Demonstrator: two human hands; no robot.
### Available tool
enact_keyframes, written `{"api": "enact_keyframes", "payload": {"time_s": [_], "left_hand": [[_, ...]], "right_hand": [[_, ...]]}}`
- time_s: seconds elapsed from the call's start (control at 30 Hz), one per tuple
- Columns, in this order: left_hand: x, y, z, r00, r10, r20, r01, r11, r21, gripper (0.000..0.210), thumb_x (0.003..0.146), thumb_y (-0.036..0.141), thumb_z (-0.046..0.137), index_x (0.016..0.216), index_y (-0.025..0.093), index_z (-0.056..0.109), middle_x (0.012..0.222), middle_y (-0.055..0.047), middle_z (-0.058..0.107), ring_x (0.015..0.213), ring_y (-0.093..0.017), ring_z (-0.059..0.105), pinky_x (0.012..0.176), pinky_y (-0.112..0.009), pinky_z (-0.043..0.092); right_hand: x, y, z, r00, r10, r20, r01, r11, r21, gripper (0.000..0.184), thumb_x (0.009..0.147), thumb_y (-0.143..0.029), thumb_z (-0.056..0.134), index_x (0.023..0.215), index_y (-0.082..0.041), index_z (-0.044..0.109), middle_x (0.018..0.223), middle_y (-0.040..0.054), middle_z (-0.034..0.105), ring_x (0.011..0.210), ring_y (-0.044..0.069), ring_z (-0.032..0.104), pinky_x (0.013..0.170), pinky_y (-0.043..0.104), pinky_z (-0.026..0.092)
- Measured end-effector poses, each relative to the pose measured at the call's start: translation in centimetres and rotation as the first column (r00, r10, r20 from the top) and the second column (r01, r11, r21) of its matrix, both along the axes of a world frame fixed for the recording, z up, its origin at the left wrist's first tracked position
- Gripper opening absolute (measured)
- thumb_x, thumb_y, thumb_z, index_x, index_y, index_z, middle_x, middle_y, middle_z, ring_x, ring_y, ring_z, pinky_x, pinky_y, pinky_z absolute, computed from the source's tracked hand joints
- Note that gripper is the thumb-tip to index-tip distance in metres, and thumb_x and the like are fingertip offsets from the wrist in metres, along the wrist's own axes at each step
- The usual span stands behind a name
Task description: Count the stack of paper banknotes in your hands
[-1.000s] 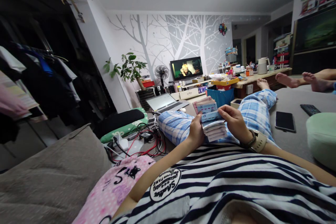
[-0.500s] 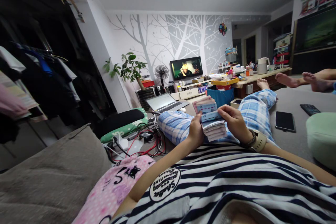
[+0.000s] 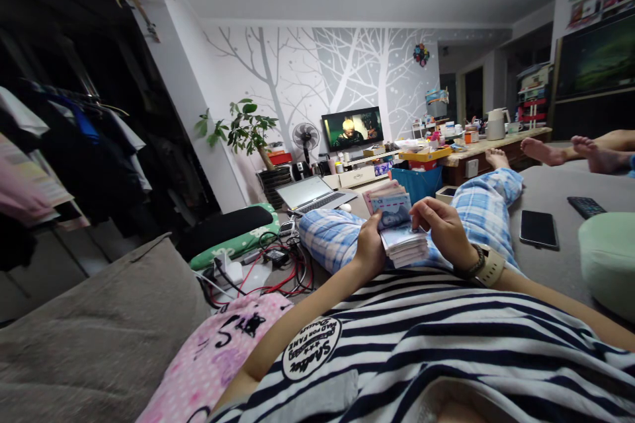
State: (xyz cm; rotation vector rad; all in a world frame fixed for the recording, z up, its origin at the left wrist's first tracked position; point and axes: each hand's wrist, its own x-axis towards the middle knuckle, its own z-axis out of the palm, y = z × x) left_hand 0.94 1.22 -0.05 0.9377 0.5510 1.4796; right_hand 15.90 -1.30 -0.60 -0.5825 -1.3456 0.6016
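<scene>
My left hand point(image 3: 370, 243) is closed around a thick wad of banknotes point(image 3: 395, 211), thumb on top. The notes are bent back in the middle: a bluish face stands up behind, with pinkish notes behind it. The lower part of the wad fans toward me in layered pale edges. At the right edge of the wad is my right hand point(image 3: 444, 231), its fingers curled and pinched at a bluish note. The exact fingertip contact is partly hidden. Both hands rest above my lap in checked blue trousers point(image 3: 327, 238).
A phone point(image 3: 539, 230) and a remote control point(image 3: 585, 207) lie on the grey sofa to the right, near a pale green cushion point(image 3: 608, 264). Tangled cables point(image 3: 292, 264) and an open laptop point(image 3: 317, 195) are on the left. Another person's bare feet point(image 3: 565, 151) extend in from the right.
The bluish note that my right fingers held across the wad has come down toward me, baring another bluish face behind. My right fingers have curled in more; my left hand has hardly moved.
</scene>
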Motion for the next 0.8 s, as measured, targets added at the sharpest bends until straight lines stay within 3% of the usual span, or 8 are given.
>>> {"api": "enact_keyframes", "payload": {"time_s": [0.13,0.23,0.33,0.43,0.57,0.8], "left_hand": [[-0.2,-0.4,0.1,0.998,0.028,-0.049,-0.027,0.999,0.018,0.028,0.078,0.043,0.09,0.081,0.018,0.079,0.092,-0.01,0.087,0.117,-0.037,0.081,0.11,-0.046,0.061],[-0.3,-1.1,0.4,0.997,0.049,-0.059,-0.048,0.999,0.01,0.028,0.077,0.042,0.093,0.078,0.018,0.08,0.086,-0.011,0.086,0.118,-0.039,0.081,0.11,-0.047,0.06],[-0.3,-1.5,0.6,0.999,0.005,-0.051,-0.005,1.0,0.006,0.031,0.071,0.04,0.098,0.075,0.017,0.078,0.082,-0.012,0.085,0.119,-0.041,0.081,0.111,-0.048,0.059],[-0.4,-1.6,0.6,0.999,-0.025,-0.047,0.026,1.0,0.014,0.033,0.067,0.039,0.101,0.075,0.018,0.077,0.083,-0.012,0.085,0.119,-0.042,0.082,0.111,-0.049,0.06],[-0.3,-1.2,0.2,0.998,-0.04,-0.051,0.04,0.999,0.009,0.032,0.071,0.041,0.099,0.079,0.019,0.078,0.086,-0.011,0.086,0.118,-0.041,0.082,0.11,-0.049,0.061],[-0.1,1.1,-1.4,1.0,0.007,0.0,-0.007,1.0,0.022,0.035,0.082,0.053,0.088,0.086,0.019,0.078,0.087,-0.01,0.085,0.115,-0.037,0.082,0.109,-0.046,0.061]], "right_hand": [[-0.1,0.3,0.0,0.999,-0.036,-0.02,0.036,0.999,0.005,0.061,0.077,-0.079,0.091,0.073,-0.025,0.063,0.065,-0.0014,0.059,0.062,0.016,0.048,0.059,0.032,0.043],[-0.1,0.9,-0.2,0.996,-0.067,-0.065,0.066,0.998,-0.025,0.063,0.07,-0.076,0.097,0.08,-0.026,0.06,0.07,-0.0021,0.061,0.065,0.017,0.051,0.06,0.031,0.044],[0.0,1.4,-0.5,0.994,-0.071,-0.084,0.067,0.996,-0.053,0.064,0.072,-0.079,0.093,0.091,-0.027,0.061,0.07,-0.0039,0.06,0.065,0.018,0.053,0.059,0.031,0.044],[0.2,1.6,-0.6,0.995,-0.091,-0.043,0.089,0.995,-0.044,0.058,0.08,-0.079,0.086,0.088,-0.027,0.062,0.069,-0.0032,0.058,0.066,0.018,0.051,0.06,0.032,0.044],[0.3,1.3,-0.5,0.992,-0.119,0.032,0.12,0.992,-0.03,0.06,0.085,-0.079,0.081,0.07,-0.025,0.059,0.066,-0.0019,0.053,0.066,0.017,0.045,0.061,0.033,0.041],[0.1,0.8,-0.2,0.994,-0.109,0.011,0.109,0.994,-0.01,0.059,0.085,-0.079,0.081,0.069,-0.025,0.062,0.066,-0.0016,0.052,0.066,0.017,0.044,0.062,0.033,0.041]]}}
